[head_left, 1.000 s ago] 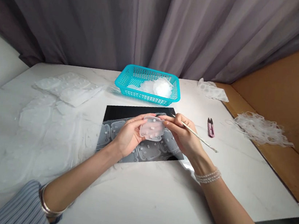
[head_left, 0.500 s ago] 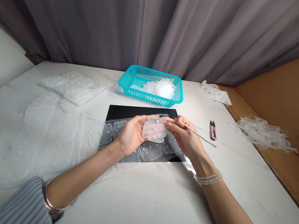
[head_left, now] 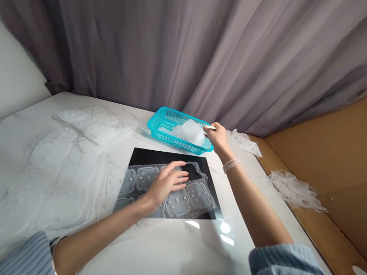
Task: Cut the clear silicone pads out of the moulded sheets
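A grey-mauve curtain [head_left: 182, 42] hangs in heavy folds behind the table, with a brown cardboard panel [head_left: 340, 176] slanting along the right side. The white marble-veined table [head_left: 160, 261] carries a pile of stacked frosted plastic sheets [head_left: 94, 123] and flatter translucent moulded sheets [head_left: 54, 170] over its left half. Along the right edge lies a lacy, holed plastic trimming [head_left: 293, 190]. At the far edge sits a turquoise perforated plastic basket [head_left: 158, 123], holding a heap of frosted pieces [head_left: 189, 131]. Mid-table lies a black sheet [head_left: 157, 156], under a clear moulded plastic tray [head_left: 174, 204] of rounded, studded cells, one with a dark cut-out. The left hand [head_left: 167, 182] lies open over that tray, fingers apart; whether it touches, I cannot tell. The right hand [head_left: 217, 137] is closed around a slim pale stick [head_left: 209, 127], just above the basket's right corner.
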Action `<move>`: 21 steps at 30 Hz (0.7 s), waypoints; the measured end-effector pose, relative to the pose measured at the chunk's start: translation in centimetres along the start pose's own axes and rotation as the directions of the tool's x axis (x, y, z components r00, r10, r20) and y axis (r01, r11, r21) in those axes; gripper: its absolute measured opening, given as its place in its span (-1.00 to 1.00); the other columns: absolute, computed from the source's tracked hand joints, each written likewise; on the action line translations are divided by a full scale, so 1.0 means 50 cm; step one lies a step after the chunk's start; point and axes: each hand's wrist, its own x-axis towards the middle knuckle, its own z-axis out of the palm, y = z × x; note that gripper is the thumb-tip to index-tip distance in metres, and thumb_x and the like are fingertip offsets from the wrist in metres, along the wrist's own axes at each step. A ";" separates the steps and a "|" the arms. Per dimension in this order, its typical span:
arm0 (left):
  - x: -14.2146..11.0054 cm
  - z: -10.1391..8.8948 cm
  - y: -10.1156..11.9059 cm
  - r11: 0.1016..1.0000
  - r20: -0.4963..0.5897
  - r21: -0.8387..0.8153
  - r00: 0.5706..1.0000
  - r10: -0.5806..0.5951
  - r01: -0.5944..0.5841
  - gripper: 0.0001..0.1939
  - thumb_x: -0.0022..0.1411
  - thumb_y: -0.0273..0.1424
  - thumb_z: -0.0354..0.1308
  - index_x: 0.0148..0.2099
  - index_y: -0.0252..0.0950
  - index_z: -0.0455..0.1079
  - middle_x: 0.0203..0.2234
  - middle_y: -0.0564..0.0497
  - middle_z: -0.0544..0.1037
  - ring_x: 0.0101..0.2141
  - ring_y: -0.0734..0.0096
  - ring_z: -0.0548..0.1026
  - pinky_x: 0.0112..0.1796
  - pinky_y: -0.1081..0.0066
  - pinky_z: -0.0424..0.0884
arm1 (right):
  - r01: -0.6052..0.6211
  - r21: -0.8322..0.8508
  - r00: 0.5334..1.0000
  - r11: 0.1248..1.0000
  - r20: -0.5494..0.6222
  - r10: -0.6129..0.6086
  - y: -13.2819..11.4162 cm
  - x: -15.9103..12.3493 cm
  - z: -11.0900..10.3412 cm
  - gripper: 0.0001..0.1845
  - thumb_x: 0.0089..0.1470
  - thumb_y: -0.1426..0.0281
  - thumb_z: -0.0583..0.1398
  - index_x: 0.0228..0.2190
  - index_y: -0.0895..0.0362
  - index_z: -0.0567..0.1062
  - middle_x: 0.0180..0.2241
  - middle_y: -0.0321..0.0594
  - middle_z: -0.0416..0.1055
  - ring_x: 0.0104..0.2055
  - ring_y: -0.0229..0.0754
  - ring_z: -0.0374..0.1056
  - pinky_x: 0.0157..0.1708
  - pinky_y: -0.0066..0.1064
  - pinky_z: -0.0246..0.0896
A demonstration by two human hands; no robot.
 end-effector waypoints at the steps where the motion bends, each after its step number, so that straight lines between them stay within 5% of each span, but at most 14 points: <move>1: -0.006 0.002 -0.003 0.977 0.074 0.195 0.994 0.078 -0.091 -0.68 0.28 -0.35 0.05 0.05 -0.23 0.40 -0.04 -0.21 0.56 0.02 0.07 0.51 0.05 0.04 0.38 | -0.013 -0.009 1.000 1.000 -0.016 0.013 -0.002 0.008 -0.002 -0.59 -0.13 0.18 0.33 -0.54 0.05 0.19 -0.45 -0.28 0.43 -0.30 -0.19 0.38 -0.33 -0.34 0.38; 3: -0.021 0.003 -0.013 0.758 0.324 0.547 0.925 0.199 -0.355 -0.72 0.29 -0.38 0.02 -0.01 -0.23 0.45 -0.02 -0.20 0.55 0.08 0.05 0.46 0.10 0.03 0.32 | -0.047 -0.016 0.997 0.999 -0.070 0.046 0.001 -0.007 -0.017 -0.63 -0.06 0.11 0.28 -0.49 0.05 0.24 -0.44 -0.27 0.45 -0.30 -0.18 0.40 -0.32 -0.34 0.39; 5: -0.034 0.001 -0.029 0.402 0.564 0.701 0.803 0.194 -0.589 -0.70 0.29 -0.45 -0.04 -0.04 -0.32 0.47 0.01 -0.26 0.53 0.12 0.01 0.42 0.13 0.04 0.29 | -0.098 -0.003 0.993 0.995 -0.072 0.098 0.012 -0.059 -0.042 -0.61 0.03 0.00 0.19 -0.42 0.05 0.27 -0.42 -0.24 0.47 -0.31 -0.16 0.43 -0.33 -0.32 0.41; 8: -0.047 -0.005 -0.058 -0.010 0.677 0.731 0.723 0.138 -0.682 -0.66 0.27 -0.53 -0.08 0.00 -0.50 0.42 0.07 -0.40 0.46 0.15 -0.06 0.37 0.13 0.07 0.29 | -0.190 0.048 0.981 0.981 0.043 0.188 0.028 -0.186 -0.082 -0.50 0.11 -0.15 0.03 -0.29 0.04 0.32 -0.43 -0.25 0.46 -0.35 -0.12 0.45 -0.38 -0.29 0.42; 10: -0.051 -0.010 -0.074 -0.131 0.683 0.730 0.718 0.130 -0.671 -0.63 0.27 -0.53 -0.07 0.07 -0.54 0.37 0.09 -0.43 0.43 0.16 -0.06 0.36 0.13 0.08 0.28 | -0.192 -0.005 0.979 0.981 0.075 0.191 0.032 -0.278 -0.094 -0.45 0.17 -0.14 -0.04 -0.17 0.03 0.40 -0.45 -0.28 0.39 -0.36 -0.13 0.42 -0.39 -0.30 0.42; 15: -0.049 -0.027 -0.078 -0.094 0.710 0.703 0.690 0.141 -0.705 -0.61 0.29 -0.48 -0.03 0.12 -0.48 0.32 0.15 -0.40 0.39 0.19 -0.06 0.33 0.13 0.09 0.25 | -0.159 -0.220 0.983 0.962 0.057 0.176 0.043 -0.424 -0.060 -0.59 0.22 0.04 0.08 -0.12 0.07 0.47 -0.39 -0.23 0.42 -0.30 -0.11 0.41 -0.18 -0.24 0.37; 21: -0.045 -0.051 -0.074 0.111 0.693 0.696 0.704 0.155 -0.709 -0.68 0.29 -0.38 0.01 0.06 -0.35 0.37 0.12 -0.28 0.45 0.18 0.00 0.34 0.14 0.12 0.24 | -0.084 -0.303 0.990 0.949 0.084 0.114 0.056 -0.438 -0.024 -0.69 0.24 0.13 0.10 -0.26 0.08 0.50 -0.43 -0.19 0.48 -0.38 -0.09 0.42 -0.39 -0.31 0.29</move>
